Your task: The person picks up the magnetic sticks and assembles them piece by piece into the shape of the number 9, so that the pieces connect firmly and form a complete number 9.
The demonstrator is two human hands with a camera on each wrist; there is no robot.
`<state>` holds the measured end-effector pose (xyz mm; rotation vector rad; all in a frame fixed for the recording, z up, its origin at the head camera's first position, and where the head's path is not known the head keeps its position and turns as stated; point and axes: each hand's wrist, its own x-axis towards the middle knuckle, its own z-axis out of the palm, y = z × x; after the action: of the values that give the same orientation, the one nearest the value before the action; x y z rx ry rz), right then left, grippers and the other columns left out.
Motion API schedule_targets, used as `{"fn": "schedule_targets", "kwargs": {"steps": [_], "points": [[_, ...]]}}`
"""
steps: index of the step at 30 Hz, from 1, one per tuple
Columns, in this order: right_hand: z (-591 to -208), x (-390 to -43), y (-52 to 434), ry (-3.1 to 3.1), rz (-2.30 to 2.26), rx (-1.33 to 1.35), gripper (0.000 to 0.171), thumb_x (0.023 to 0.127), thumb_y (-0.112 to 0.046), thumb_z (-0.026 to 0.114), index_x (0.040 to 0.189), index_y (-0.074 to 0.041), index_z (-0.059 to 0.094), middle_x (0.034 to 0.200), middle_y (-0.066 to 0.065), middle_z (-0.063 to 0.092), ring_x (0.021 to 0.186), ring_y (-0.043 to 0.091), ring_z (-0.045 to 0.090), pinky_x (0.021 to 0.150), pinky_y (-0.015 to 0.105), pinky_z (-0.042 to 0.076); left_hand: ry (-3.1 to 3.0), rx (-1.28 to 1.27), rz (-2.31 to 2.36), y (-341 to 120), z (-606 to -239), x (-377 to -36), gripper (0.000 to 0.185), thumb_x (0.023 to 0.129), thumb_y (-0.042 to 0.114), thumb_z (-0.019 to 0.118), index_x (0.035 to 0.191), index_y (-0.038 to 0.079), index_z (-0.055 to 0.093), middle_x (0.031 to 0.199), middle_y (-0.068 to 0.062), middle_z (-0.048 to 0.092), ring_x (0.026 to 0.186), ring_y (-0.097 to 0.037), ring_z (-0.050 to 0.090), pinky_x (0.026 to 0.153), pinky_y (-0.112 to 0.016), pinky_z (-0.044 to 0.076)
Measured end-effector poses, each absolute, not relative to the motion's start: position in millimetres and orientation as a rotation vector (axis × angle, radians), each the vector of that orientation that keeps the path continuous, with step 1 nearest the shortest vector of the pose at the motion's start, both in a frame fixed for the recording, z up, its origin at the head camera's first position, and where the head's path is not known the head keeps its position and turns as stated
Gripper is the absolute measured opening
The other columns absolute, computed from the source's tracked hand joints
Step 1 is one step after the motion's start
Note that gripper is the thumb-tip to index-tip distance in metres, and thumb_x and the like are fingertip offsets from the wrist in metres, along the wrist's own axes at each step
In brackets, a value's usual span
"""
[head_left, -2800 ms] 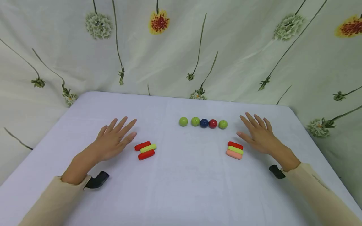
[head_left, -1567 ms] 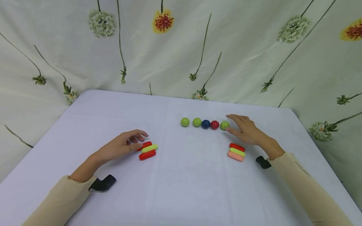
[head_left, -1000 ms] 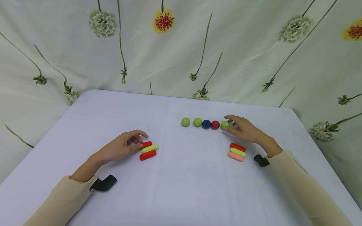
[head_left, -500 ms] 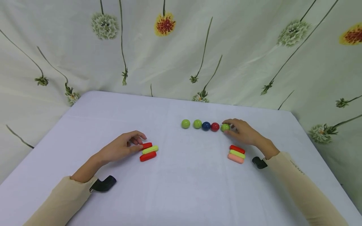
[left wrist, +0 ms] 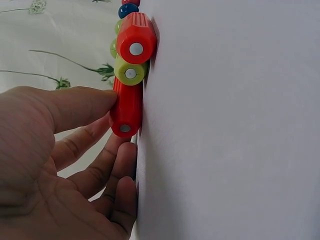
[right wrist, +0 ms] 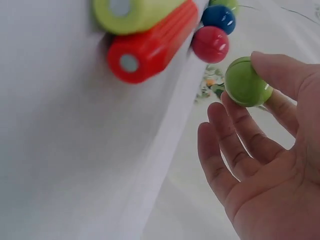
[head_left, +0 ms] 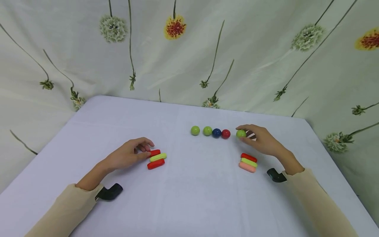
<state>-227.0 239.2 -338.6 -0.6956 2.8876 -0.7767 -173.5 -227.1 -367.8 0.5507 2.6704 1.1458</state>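
Note:
My right hand (head_left: pixel 245 135) pinches a green ball (head_left: pixel 241 133) between thumb and fingers, just right of a row of balls: green (head_left: pixel 195 130), green (head_left: pixel 207 131), blue (head_left: pixel 216 133), red (head_left: pixel 226 134). The right wrist view shows the same green ball (right wrist: pixel 245 82) off the cloth, held at my fingertips. My left hand (head_left: pixel 146 150) curls over the far red rod (head_left: pixel 154 152) of a trio; its thumb (left wrist: pixel 85 102) and fingers touch that red rod (left wrist: pixel 126 107). A yellow-green rod (head_left: pixel 158 157) and another red rod (head_left: pixel 155 163) lie beside it.
A second trio of rods, red (head_left: pixel 248 157), yellow-green (head_left: pixel 248 162) and pink (head_left: pixel 246 167), lies under my right wrist. The table (head_left: pixel 189 197) has a white cloth and rounded far corners. A flowered curtain (head_left: pixel 189 49) hangs behind it.
My right hand reached left to the end green ball, closed on it and drew it right, away from the row. My left hand curled onto the far red rod and has stayed there.

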Motion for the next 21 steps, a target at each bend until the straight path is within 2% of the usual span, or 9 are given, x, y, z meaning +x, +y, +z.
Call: {"fn": "schedule_targets", "kwargs": {"steps": [8, 11, 15, 18, 21], "points": [[-332, -207, 230, 2.842, -0.790, -0.777, 0.042, 0.087, -0.023, 0.067, 0.127, -0.018, 0.056, 0.116, -0.004, 0.061, 0.097, 0.016, 0.060, 0.081, 0.035, 0.051, 2.683, 0.565, 1.125, -227, -368, -175, 0.025, 0.090, 0.023, 0.062, 0.113, 0.014, 0.058, 0.096, 0.000, 0.060, 0.093, -0.016, 0.052, 0.080, -0.023, 0.043], [-332, -199, 225, 2.801, -0.814, -0.860, 0.042, 0.086, -0.018, 0.068, 0.127, -0.016, 0.057, 0.111, -0.005, 0.064, 0.095, 0.014, 0.061, 0.083, 0.036, 0.052, 2.686, 0.570, 1.119, -227, -367, -174, 0.025, 0.090, 0.023, 0.062, 0.113, 0.013, 0.059, 0.096, 0.000, 0.060, 0.093, -0.016, 0.052, 0.080, -0.023, 0.043], [-333, -188, 219, 2.729, -0.853, -0.926, 0.039, 0.085, -0.012, 0.068, 0.123, -0.014, 0.059, 0.104, -0.005, 0.065, 0.088, 0.010, 0.062, 0.081, 0.031, 0.052, 2.693, 0.568, 1.110, -227, -367, -174, 0.025, 0.091, 0.024, 0.061, 0.113, 0.014, 0.059, 0.096, 0.001, 0.060, 0.093, -0.015, 0.052, 0.080, -0.022, 0.043], [-335, -182, 215, 2.702, -0.858, -0.929, 0.038, 0.084, -0.013, 0.069, 0.121, -0.015, 0.060, 0.104, -0.006, 0.064, 0.085, 0.007, 0.063, 0.080, 0.027, 0.052, 2.689, 0.564, 1.111, -227, -367, -174, 0.025, 0.091, 0.024, 0.061, 0.113, 0.014, 0.059, 0.096, 0.000, 0.060, 0.094, -0.015, 0.052, 0.080, -0.022, 0.043], [-338, -180, 213, 2.691, -0.868, -0.934, 0.038, 0.083, -0.013, 0.070, 0.120, -0.015, 0.060, 0.104, -0.007, 0.064, 0.083, 0.006, 0.063, 0.079, 0.028, 0.052, 2.682, 0.563, 1.115, -227, -366, -174, 0.025, 0.091, 0.025, 0.062, 0.113, 0.014, 0.059, 0.096, 0.000, 0.060, 0.093, -0.016, 0.052, 0.080, -0.022, 0.043]]}}
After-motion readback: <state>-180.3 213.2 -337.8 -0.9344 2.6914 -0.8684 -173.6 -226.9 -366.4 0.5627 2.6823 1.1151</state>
